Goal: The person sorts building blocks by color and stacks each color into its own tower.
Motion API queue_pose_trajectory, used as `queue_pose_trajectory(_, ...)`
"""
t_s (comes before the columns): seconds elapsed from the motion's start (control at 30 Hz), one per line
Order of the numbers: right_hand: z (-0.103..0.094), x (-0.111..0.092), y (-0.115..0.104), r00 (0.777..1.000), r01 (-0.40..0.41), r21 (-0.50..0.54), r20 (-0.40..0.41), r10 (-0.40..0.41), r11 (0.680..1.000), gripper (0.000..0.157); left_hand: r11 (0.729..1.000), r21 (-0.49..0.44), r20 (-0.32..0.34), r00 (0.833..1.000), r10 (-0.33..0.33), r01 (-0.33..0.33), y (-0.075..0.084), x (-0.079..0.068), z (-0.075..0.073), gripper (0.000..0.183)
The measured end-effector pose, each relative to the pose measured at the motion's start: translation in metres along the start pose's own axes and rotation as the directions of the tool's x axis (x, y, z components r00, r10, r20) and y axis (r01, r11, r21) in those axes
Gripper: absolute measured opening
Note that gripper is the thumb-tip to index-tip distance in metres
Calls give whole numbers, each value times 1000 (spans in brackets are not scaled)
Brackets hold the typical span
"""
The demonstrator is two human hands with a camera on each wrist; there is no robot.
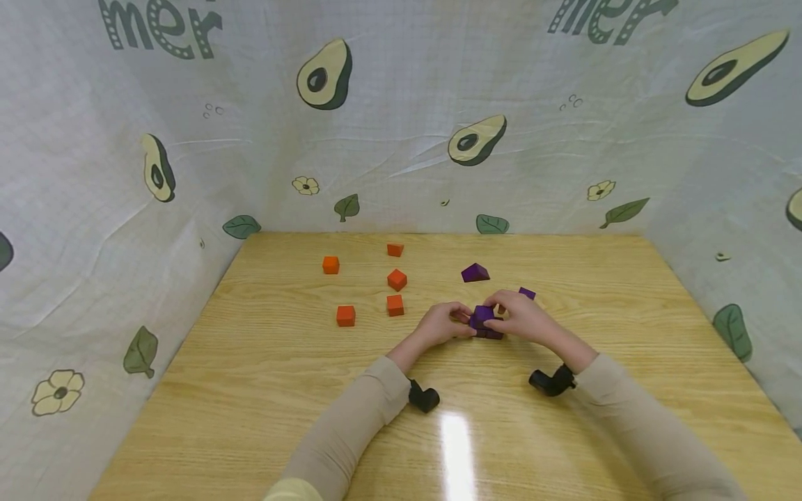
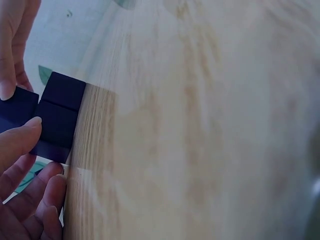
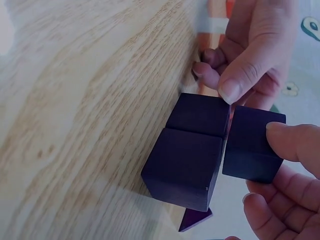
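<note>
- Right hand (image 1: pixel 525 317) pinches the upper purple cube (image 3: pixel 250 137) between thumb and fingers, just over two adjoining lower purple cubes (image 3: pixel 182 165); contact is unclear.
- Left hand (image 1: pixel 442 324), partly open, has its thumb at the left lower cube (image 3: pixel 198 114); whether it grips, I cannot tell.
- Purple wedge (image 1: pixel 475 273) lies beyond.
- Orange-red cubes (image 1: pixel 346 316) lie leftward.

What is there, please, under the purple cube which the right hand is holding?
Under the held cube, two purple blocks stand side by side on the table. The cube's underside is hidden, so I cannot tell whether it touches them.
</note>
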State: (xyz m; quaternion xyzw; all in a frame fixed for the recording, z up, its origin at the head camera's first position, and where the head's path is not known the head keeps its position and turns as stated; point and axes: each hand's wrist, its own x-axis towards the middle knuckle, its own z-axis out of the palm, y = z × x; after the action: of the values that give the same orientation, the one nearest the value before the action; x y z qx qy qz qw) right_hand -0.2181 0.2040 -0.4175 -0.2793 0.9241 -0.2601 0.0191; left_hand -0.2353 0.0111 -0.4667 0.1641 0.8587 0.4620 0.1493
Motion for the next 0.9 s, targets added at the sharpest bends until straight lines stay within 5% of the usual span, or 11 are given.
queue_pose_trajectory(0.9,2,2,-4,999,-36,-18,18,36,999,28,1000,-4,4,1000,-14,14,1,0,0,35)
